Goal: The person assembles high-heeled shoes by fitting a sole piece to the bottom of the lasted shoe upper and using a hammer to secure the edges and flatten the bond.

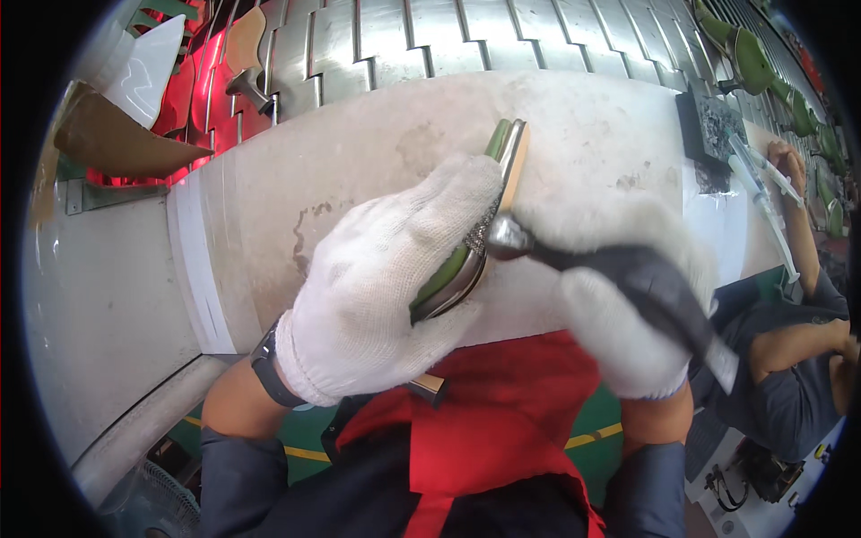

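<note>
My left hand (386, 269), in a white knit glove, is closed round a heeled shoe on a green last, tilted over the near edge of the pale worktop. The shoe (515, 166) has a tan sole, a shiny metallic edge and a glittery band; its heel tip (429, 387) pokes out below my palm. My right hand (619, 314), gloved too and slightly blurred, grips a hammer by its dark handle (641, 278). The rounded metal hammer head (508, 238) is against or very close to the shoe's side; I cannot tell which.
Beyond the stained worktop (260, 206) runs a slatted metal conveyor (386, 40). Brown and white curved pieces (126, 139) stand at the left. Green lasts (749, 61) line the right side, near a dark block (704, 134) and white tubes (762, 193). A co-worker's arm (798, 350) is at right.
</note>
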Action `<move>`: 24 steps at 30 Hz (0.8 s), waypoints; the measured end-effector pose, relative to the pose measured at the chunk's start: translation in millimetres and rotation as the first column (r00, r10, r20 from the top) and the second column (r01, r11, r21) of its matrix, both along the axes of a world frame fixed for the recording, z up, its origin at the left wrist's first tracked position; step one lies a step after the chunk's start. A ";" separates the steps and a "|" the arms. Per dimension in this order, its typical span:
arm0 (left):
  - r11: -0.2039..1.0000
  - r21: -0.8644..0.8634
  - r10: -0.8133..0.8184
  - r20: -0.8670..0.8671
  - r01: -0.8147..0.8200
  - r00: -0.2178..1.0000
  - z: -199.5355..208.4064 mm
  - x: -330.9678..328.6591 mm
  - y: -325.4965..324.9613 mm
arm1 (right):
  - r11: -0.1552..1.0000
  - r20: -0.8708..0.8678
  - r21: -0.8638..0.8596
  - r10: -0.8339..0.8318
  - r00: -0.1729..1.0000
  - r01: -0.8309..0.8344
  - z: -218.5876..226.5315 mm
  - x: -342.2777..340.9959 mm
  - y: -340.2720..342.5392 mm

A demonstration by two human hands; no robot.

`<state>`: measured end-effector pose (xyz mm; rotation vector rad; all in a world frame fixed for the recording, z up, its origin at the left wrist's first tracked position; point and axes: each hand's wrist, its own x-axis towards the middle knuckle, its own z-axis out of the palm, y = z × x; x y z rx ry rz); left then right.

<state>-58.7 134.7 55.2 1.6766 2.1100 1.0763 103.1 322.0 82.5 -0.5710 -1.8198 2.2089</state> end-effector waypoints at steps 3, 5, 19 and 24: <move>1.000 0.005 0.012 0.000 -0.012 1.000 1.5 1.5 -1.1 | 0.871 -0.048 0.475 0.167 0.985 -0.125 3.4 8.4 3.1; 1.000 0.001 0.012 0.011 -0.012 1.000 1.6 0.1 -1.2 | 0.916 -0.038 0.389 0.118 0.992 -0.094 4.4 8.7 -2.0; 1.000 -0.014 0.021 0.027 -0.020 0.999 -0.8 0.1 -6.4 | 0.924 0.023 0.380 -0.047 0.999 0.035 -0.5 -55.2 40.3; 0.999 -0.009 0.043 0.041 -0.042 0.998 -3.5 1.5 -11.6 | 0.897 0.083 0.422 0.105 0.991 -0.130 15.9 -30.2 18.6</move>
